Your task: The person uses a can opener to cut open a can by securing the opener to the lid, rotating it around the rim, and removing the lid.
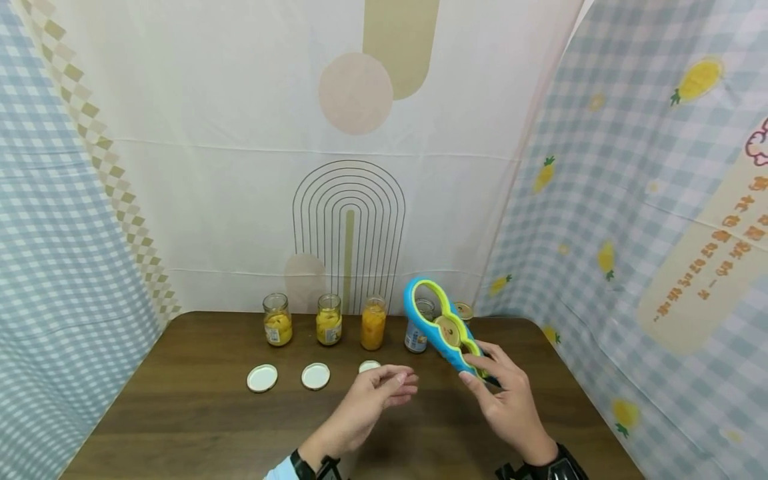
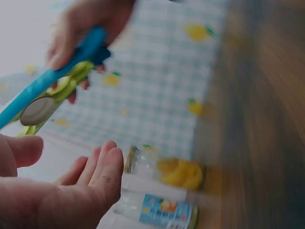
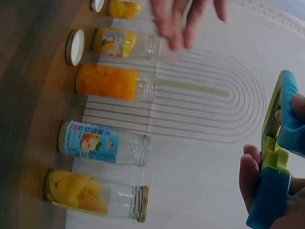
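My right hand (image 1: 509, 393) grips a blue and green jar opener (image 1: 438, 319) by its handle end, raised above the table. A gold jar lid (image 1: 449, 331) sits inside one of the opener's loops; the left wrist view shows the lid (image 2: 38, 110) edge-on there. Palm up and holding nothing, my left hand (image 1: 378, 400) hovers near the middle of the table with fingers relaxed. Behind the opener stand an uncapped jar with a blue label (image 3: 93, 141) and a jar of yellow fruit (image 3: 81, 191), which wears a gold lid (image 3: 143, 203).
Along the back of the brown table (image 1: 198, 400) stand three uncapped jars: two of yellow fruit (image 1: 277, 327) (image 1: 328, 327) and one of orange fruit (image 1: 373, 325). In front lie three upturned lids (image 1: 262, 378), one partly behind my left hand. Patterned cloth (image 1: 228, 200) hangs around the table.
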Demonstrator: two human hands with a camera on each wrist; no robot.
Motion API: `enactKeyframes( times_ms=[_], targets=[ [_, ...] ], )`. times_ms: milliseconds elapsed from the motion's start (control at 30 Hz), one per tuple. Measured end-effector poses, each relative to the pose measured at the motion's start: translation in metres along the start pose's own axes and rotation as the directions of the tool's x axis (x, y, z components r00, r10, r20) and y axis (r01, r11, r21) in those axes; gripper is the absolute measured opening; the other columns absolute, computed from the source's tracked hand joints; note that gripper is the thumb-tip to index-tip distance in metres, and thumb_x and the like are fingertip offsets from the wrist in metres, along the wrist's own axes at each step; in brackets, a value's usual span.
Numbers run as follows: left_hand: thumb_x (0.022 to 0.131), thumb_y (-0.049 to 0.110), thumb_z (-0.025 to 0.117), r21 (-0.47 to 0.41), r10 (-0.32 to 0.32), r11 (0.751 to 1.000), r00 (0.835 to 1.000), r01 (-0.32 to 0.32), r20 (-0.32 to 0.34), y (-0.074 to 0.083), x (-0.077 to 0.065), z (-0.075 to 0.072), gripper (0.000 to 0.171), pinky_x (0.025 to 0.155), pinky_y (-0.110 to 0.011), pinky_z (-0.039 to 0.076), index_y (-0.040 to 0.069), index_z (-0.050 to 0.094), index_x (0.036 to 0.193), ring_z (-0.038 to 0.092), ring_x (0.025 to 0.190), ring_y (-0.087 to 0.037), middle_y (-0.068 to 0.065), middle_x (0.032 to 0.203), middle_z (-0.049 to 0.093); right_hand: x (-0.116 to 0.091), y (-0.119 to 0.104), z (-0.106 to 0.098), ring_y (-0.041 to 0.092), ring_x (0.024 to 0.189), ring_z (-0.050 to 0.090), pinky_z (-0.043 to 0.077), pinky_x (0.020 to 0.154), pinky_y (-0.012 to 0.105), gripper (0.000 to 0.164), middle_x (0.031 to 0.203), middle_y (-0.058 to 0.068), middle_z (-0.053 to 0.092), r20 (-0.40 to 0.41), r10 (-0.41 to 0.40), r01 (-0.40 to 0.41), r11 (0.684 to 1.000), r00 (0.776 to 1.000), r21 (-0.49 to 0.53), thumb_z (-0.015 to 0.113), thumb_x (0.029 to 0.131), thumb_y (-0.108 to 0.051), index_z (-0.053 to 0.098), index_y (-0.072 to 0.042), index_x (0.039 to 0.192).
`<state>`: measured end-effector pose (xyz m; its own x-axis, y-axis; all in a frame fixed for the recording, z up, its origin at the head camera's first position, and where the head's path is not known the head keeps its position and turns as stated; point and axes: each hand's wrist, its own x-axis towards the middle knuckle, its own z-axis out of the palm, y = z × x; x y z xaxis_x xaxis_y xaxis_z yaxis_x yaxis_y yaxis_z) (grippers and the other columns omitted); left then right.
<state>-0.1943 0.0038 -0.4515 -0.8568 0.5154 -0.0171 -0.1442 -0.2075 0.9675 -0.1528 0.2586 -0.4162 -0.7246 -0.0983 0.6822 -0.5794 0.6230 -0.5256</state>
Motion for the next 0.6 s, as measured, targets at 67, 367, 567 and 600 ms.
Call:
enactKeyframes(
  times_ms=[67, 367, 567, 600],
  targets=[
    [0.114, 0.034, 0.052, -0.126, -0.031, 0.991, 0.998, 0.037, 0.050, 0.004, 0.004, -0.002, 0.052, 0.114, -0.041, 0.056, -0.009, 0.056, 0.145, 0.070, 0.128, -0.026, -0.021, 0.142, 0.068, 0.000, -0.002, 0.002, 0.001, 0.116, 0.066, 0.057, 0.087, 0.012, 0.034, 0.134, 0.013, 0.069, 0.027, -0.047, 0.046, 0.998, 0.999, 0.031, 0.079, 0.090, 0.006, 0.080, -0.014, 0.118],
    [0.114, 0.051, 0.043, -0.476, -0.078, 0.857, 0.963, 0.197, 0.258, 0.020, 0.011, -0.007, 0.074, 0.129, -0.046, 0.040, -0.004, 0.035, 0.162, 0.059, 0.143, -0.027, -0.017, 0.151, 0.062, -0.004, -0.011, 0.012, 0.012, 0.108, 0.071, 0.059, 0.085, 0.016, 0.036, 0.132, 0.012, 0.069, 0.156, -0.161, 0.143, 0.983, 0.975, 0.119, 0.079, 0.091, 0.004, 0.077, -0.019, 0.119],
    [0.116, 0.050, 0.033, -0.568, -0.044, 0.785, 0.937, 0.248, 0.348, 0.026, 0.008, -0.006, 0.072, 0.119, -0.034, 0.050, 0.000, 0.022, 0.167, 0.062, 0.138, -0.019, -0.010, 0.146, 0.062, -0.006, -0.012, 0.014, 0.013, 0.105, 0.072, 0.059, 0.080, 0.017, 0.037, 0.132, 0.012, 0.068, 0.172, -0.191, 0.173, 0.979, 0.966, 0.109, 0.081, 0.090, 0.004, 0.077, -0.021, 0.117],
    [0.117, 0.048, 0.032, -0.578, -0.034, 0.775, 0.931, 0.254, 0.363, 0.027, 0.008, -0.006, 0.070, 0.119, -0.034, 0.050, 0.001, 0.021, 0.168, 0.062, 0.137, -0.018, -0.009, 0.145, 0.062, -0.006, -0.012, 0.014, 0.013, 0.106, 0.072, 0.059, 0.081, 0.017, 0.037, 0.132, 0.012, 0.069, 0.172, -0.192, 0.176, 0.979, 0.966, 0.104, 0.081, 0.089, 0.004, 0.077, -0.021, 0.117]
  ],
)
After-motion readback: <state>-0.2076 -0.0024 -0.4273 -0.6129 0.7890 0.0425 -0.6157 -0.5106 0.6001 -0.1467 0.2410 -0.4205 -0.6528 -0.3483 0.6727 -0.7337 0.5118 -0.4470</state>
